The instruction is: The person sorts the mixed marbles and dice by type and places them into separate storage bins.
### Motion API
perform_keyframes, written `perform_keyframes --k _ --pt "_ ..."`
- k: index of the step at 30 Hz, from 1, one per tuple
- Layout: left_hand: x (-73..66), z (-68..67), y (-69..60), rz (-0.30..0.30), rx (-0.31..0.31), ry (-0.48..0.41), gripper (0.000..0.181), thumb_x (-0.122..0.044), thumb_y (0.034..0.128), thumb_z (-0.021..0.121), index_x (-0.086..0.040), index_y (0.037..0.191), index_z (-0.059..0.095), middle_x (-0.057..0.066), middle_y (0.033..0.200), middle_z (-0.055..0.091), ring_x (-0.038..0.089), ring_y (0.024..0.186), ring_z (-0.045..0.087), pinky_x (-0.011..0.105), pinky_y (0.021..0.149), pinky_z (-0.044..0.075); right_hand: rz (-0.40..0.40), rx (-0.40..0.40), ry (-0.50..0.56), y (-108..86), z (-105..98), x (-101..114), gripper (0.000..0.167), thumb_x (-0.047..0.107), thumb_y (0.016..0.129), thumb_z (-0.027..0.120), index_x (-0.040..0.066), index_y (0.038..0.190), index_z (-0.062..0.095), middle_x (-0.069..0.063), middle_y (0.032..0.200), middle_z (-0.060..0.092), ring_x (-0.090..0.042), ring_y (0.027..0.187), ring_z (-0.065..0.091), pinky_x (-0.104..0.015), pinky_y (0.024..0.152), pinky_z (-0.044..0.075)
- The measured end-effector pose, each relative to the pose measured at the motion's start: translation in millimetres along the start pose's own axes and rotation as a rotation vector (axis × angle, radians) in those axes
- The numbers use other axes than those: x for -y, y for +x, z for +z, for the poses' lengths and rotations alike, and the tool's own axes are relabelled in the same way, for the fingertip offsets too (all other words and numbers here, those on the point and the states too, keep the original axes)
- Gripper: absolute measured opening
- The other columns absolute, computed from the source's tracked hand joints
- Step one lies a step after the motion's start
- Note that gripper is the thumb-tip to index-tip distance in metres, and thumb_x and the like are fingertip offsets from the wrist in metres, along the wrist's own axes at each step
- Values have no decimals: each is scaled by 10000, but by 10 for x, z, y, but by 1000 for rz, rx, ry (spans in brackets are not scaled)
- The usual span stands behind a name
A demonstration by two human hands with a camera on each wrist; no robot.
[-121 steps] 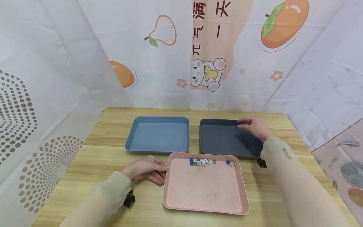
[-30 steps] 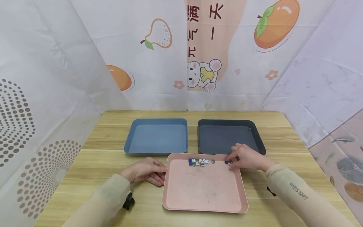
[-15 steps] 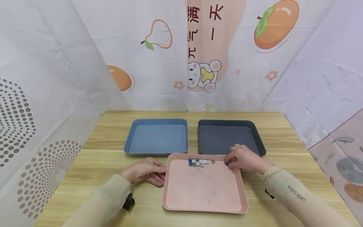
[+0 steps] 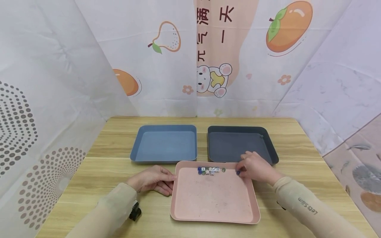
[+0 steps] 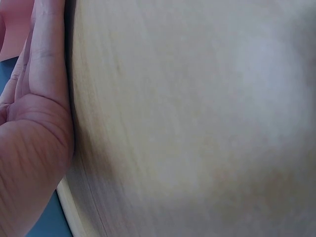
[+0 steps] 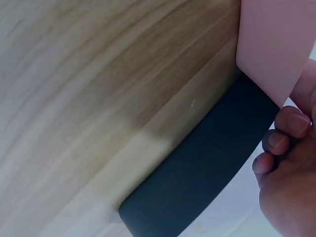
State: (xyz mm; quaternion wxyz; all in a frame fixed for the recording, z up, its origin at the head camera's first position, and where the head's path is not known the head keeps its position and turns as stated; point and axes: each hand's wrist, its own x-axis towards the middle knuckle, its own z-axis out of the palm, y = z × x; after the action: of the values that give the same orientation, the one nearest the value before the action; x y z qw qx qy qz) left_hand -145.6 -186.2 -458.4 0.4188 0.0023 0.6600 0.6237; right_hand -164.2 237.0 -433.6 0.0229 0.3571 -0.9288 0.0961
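A pink tray [image 4: 214,198] lies nearest me, holding a cluster of small white dice [image 4: 212,170], with dark blue marbles [image 4: 199,170] and green marbles [image 4: 223,170] beside them. My left hand [image 4: 153,180] grips its left rim, side of the palm down on the table. At the tray's far right corner, my right hand [image 4: 256,167] pinches a blue marble [image 4: 238,172] between thumb and fingertips, low over the tray floor. The die once beside that marble is not visible. In the right wrist view the remaining fingers [image 6: 276,143] are curled outside the tray.
Behind the pink tray stand a blue tray [image 4: 163,145] on the left and a dark grey tray [image 4: 238,145] on the right. One small greenish marble [image 4: 261,136] sits in the dark tray's far right corner. A printed curtain hangs behind the wooden table [image 4: 119,132].
My right hand has come from above the dark tray to the pink tray's corner and taken hold of the blue marble. A greenish marble now shows in the dark tray. The left hand stays put.
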Motion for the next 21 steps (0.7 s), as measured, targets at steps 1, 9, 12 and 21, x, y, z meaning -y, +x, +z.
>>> perform_keyframes --k 1,9,12,21 --pt "0 -2 1 -1 1 -1 326 -239 982 709 48 1138 703 215 940 759 233 760 766 419 759 646 -7 -14 -13 -3 4 10 161 139 714 908 206 810 798 128 722 513 -103 735 436 -286 634 331" --pt "5 -14 6 -4 8 -5 324 -242 983 707 46 1132 702 223 947 758 239 765 766 424 762 645 0 -52 -35 -31 41 26 159 201 712 925 225 809 802 130 719 489 -100 729 414 -272 632 284" --pt "6 -15 3 -2 8 -5 328 -242 983 707 49 1134 700 223 949 757 240 767 766 423 763 645 30 -36 12 -30 40 13 141 227 734 913 242 829 810 148 724 478 -85 736 402 -277 643 263" --pt "2 -7 -2 1 12 -8 322 -239 983 705 48 1130 702 220 942 757 238 761 765 430 768 644 101 33 242 -17 -13 -69 94 275 827 852 254 914 824 174 750 487 -53 753 402 -292 694 281"
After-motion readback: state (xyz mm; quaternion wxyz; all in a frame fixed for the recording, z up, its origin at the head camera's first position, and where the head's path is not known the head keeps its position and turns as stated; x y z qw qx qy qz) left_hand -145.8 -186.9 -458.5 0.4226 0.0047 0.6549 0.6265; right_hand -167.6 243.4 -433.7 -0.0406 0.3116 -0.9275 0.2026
